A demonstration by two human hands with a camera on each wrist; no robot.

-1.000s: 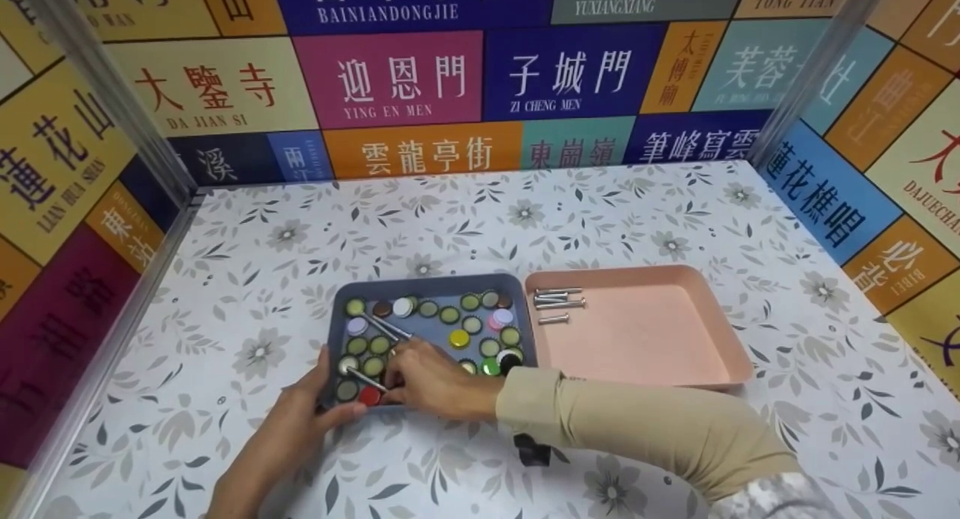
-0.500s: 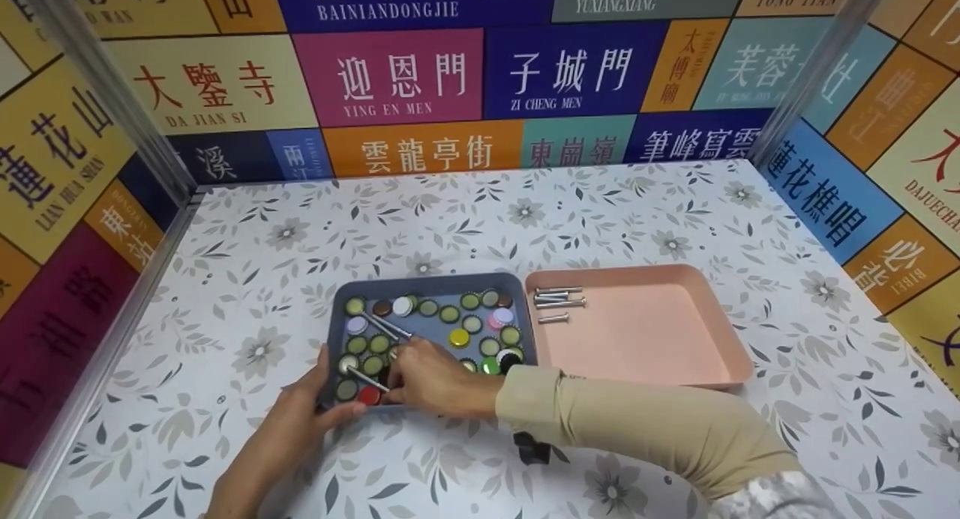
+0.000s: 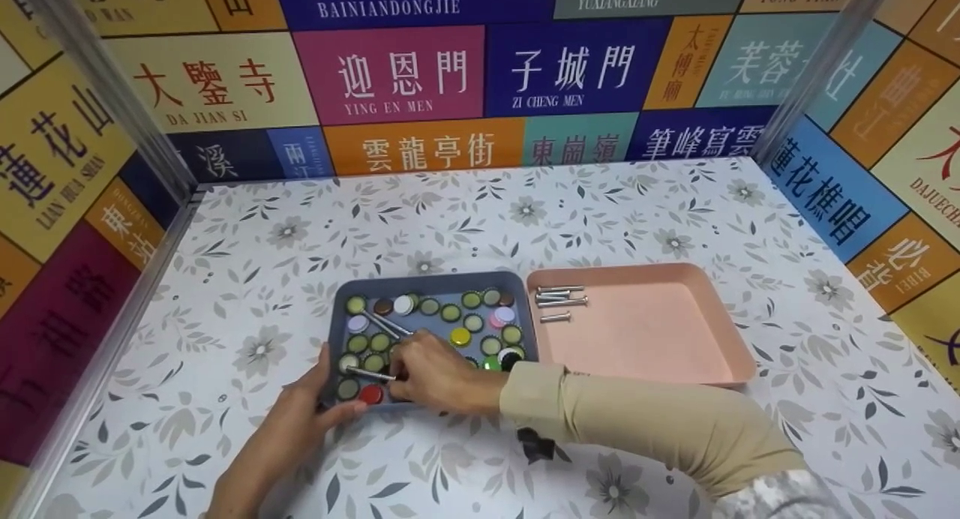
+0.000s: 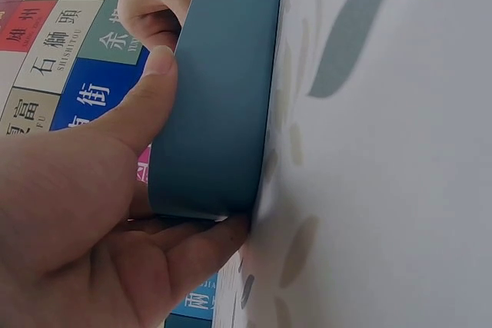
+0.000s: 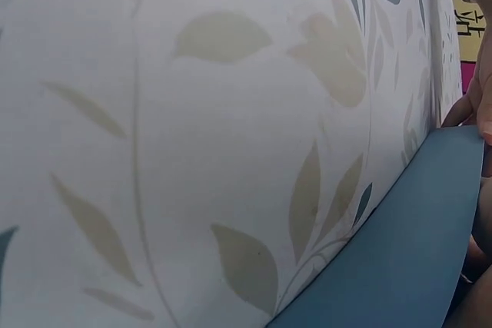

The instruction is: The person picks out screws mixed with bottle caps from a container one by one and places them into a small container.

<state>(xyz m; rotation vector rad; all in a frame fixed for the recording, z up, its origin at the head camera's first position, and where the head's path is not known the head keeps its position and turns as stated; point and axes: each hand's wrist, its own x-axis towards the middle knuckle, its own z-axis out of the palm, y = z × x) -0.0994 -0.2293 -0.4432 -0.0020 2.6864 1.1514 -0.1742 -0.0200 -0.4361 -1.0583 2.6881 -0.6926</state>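
A blue-grey tray [image 3: 431,282] holds several bottle caps, among them a red cap [image 3: 371,394] and a yellow cap [image 3: 460,337]. My left hand [image 3: 298,406] grips its near left corner; in the left wrist view the thumb lies at the rim of the tray [image 4: 219,97] and the fingers go round the outside. Inside the tray, the curled fingers of my right hand [image 3: 435,373] pinch one end of a silver screw [image 3: 373,374], whose other end lies over a cap. Two more screws [image 3: 386,324] lie side by side just beyond that hand, their near ends close to its knuckles.
A pink tray [image 3: 720,309] adjoins the blue-grey one on the right, with several silver screws [image 3: 562,301] at its left side. Both trays stand on a flower-patterned tabletop [image 3: 600,219]. Walls of coloured sign panels [image 3: 409,73] enclose the back and sides.
The pinched screw has swung so that its right end sits slightly higher and it lies flatter. My right hand has shifted up a little. The left hand keeps its grip on the tray corner.
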